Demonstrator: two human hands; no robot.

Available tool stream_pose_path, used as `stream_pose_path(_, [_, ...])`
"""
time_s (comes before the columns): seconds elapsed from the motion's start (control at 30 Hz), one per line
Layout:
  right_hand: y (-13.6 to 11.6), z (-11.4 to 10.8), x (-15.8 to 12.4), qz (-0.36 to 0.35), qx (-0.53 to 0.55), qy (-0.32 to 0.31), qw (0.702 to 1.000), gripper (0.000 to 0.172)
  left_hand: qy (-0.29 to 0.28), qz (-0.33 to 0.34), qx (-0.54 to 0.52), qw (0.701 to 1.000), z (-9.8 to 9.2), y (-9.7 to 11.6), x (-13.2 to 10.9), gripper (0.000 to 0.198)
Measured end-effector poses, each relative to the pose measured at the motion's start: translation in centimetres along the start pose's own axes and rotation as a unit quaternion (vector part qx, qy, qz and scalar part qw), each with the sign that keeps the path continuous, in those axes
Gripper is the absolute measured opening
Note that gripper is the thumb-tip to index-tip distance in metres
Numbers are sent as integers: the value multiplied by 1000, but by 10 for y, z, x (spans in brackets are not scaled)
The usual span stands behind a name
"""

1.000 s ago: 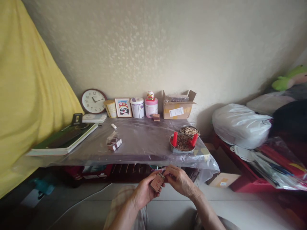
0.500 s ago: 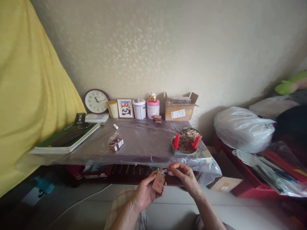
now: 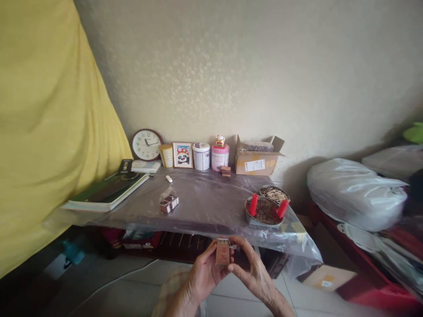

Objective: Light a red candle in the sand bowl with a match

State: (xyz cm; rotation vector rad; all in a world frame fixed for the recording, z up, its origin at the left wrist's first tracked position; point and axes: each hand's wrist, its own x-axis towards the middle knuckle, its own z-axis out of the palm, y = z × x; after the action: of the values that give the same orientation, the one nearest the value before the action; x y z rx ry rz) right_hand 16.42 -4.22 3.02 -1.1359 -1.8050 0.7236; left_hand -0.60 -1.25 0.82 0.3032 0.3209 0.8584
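Observation:
My left hand [image 3: 204, 275] holds a small reddish-brown matchbox [image 3: 222, 254] upright in front of me, below the table's front edge. My right hand [image 3: 253, 269] meets it from the right, its fingertips touching the box's top and side. The box's tray looks slightly open at the top. On the table beyond stands a metal dish [image 3: 264, 218] with two red candles [image 3: 253, 204] in it. A second dish of matchsticks [image 3: 273, 193] sits just behind. A stack of matchboxes [image 3: 169, 204] lies at the table's middle.
The low table [image 3: 205, 207] is covered in clear plastic. Along the wall stand a clock [image 3: 146, 144], a framed picture [image 3: 183, 155], tins [image 3: 201, 156] and a cardboard box [image 3: 256, 159]. Books [image 3: 107, 193] lie at left, a white bag [image 3: 353, 193] at right.
The view has swung left and up. My hands have drawn closer together around the matchbox, which now stands upright; my right hand's fingers moved from above the box onto it.

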Motion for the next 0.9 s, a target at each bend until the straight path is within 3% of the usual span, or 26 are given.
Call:
stream_pose_path(0.1, [5,6,-1,-21,-25,-6,999,61,-4,2,1,1000,-3,-1,1,26])
stream_pose_path(0.57, [13,10,-1,-53,-42,10,998,54,-20,2,-21,1000,3,-2,1,26])
stream_pose_path(0.9, [10,10,1,-97,-93,48,990,50,-29,1,-26,999,-3,-4,6,32])
